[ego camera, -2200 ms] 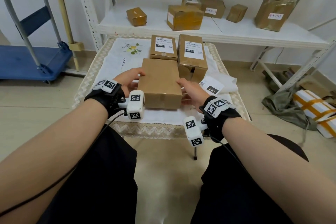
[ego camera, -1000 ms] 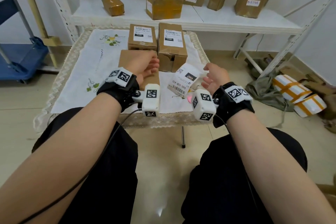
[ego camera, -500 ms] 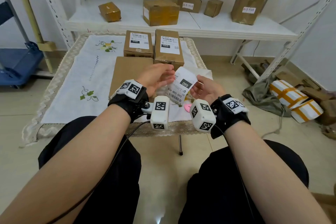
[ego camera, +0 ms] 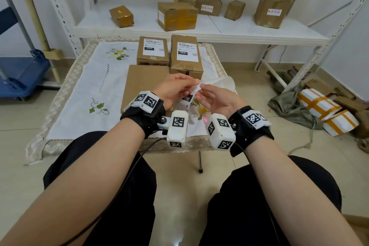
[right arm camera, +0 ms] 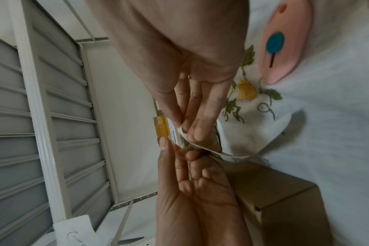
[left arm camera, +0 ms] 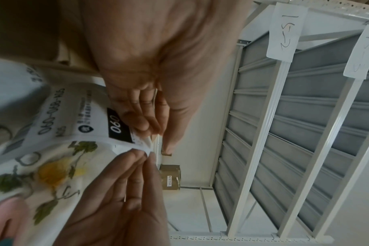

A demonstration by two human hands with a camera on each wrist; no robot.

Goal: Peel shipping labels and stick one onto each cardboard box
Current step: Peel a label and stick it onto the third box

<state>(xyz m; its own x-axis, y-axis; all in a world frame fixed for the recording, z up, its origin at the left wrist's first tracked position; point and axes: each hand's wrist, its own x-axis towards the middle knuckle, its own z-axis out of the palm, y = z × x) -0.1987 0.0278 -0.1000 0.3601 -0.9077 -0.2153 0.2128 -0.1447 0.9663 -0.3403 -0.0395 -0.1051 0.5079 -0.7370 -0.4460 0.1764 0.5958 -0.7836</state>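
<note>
A white shipping label (ego camera: 187, 99) marked 060 hangs between my two hands above the table's near edge. My left hand (ego camera: 175, 88) pinches its top corner, and the fingertips (left arm camera: 144, 124) show on the paper in the left wrist view. My right hand (ego camera: 212, 98) pinches the same corner from the other side, its fingertips (right arm camera: 197, 128) on the label's curled edge (right arm camera: 230, 155). A plain cardboard box (ego camera: 142, 84) without a label lies just left of and under my hands. Behind it stand two labelled boxes (ego camera: 152, 52) (ego camera: 186, 54).
The table's embroidered white cloth (ego camera: 95, 78) is bare on the left. Crumpled white backing paper (ego camera: 218, 84) lies at the right edge. A pink tool (right arm camera: 284, 41) rests on the cloth near my right wrist. A white shelf (ego camera: 219, 30) behind holds several brown parcels.
My right hand lifted the label off the table. My left hand left the plain box and joined it. Both hands now pinch the label's top corner, closer to me.
</note>
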